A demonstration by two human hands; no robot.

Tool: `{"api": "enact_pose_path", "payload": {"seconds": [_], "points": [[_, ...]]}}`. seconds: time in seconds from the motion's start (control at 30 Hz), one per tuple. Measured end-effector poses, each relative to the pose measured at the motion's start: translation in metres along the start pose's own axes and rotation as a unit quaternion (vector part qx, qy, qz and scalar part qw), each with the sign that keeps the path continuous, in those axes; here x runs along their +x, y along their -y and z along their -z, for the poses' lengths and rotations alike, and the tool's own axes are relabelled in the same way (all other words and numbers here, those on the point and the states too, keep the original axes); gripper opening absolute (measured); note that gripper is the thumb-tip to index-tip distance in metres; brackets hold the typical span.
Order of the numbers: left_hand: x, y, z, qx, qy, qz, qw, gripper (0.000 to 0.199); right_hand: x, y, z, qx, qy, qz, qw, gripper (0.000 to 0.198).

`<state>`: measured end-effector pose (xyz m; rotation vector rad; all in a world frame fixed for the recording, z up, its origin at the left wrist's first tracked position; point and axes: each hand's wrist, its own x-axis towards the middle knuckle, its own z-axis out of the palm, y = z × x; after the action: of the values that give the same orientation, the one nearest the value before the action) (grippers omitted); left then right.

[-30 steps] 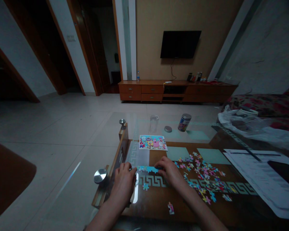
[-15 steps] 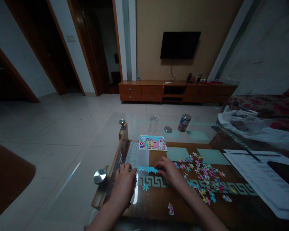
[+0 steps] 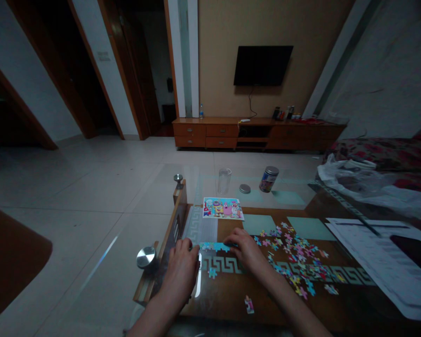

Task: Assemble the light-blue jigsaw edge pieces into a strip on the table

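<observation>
A short strip of joined jigsaw puzzle pieces (image 3: 215,246), mostly light blue, lies flat on the glass tabletop between my hands. My left hand (image 3: 183,266) has its fingers bent and closed at the strip's left end. At the other end, the fingertips of my right hand (image 3: 244,247) press together on the edge pieces. One loose blue piece (image 3: 212,273) rests just below the strip, and a pink and white piece (image 3: 249,304) lies closer to me. Behind the strip is a colourful cartoon picture card (image 3: 223,208). The undersides of my fingers are hidden.
Many loose puzzle pieces (image 3: 298,257) are scattered right of my right hand. A transparent jar (image 3: 224,181), a metal lid (image 3: 244,188) and a printed can (image 3: 268,179) stand farther back. Papers (image 3: 375,267) under a dark object (image 3: 412,255) lie at right, with a plastic bag (image 3: 358,187) beyond.
Almost nothing differs. The fingers of my right hand have shifted very slightly left along the strip; my left hand stays at its end.
</observation>
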<state>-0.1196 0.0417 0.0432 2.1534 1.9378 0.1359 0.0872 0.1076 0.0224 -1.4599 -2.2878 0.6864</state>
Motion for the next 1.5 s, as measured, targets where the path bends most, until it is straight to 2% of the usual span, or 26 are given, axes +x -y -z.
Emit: {"api": "enact_pose_path", "payload": {"seconds": [0.7, 1.23, 1.5], "points": [[0.000, 0.000, -0.004, -0.004, -0.004, -0.001, 1.000, 0.040, -0.001, 0.005, 0.003, -0.007, 0.002, -0.005, 1.000, 0.025], [0.002, -0.013, -0.007, 0.037, -0.021, -0.028, 0.999, 0.045, 0.000, 0.001, -0.001, -0.012, -0.001, -0.007, 1.000, 0.026], [0.001, -0.021, -0.004, 0.041, 0.012, -0.056, 0.998, 0.046, 0.001, 0.000, -0.001, -0.021, 0.004, -0.006, 1.000, 0.025]]}}
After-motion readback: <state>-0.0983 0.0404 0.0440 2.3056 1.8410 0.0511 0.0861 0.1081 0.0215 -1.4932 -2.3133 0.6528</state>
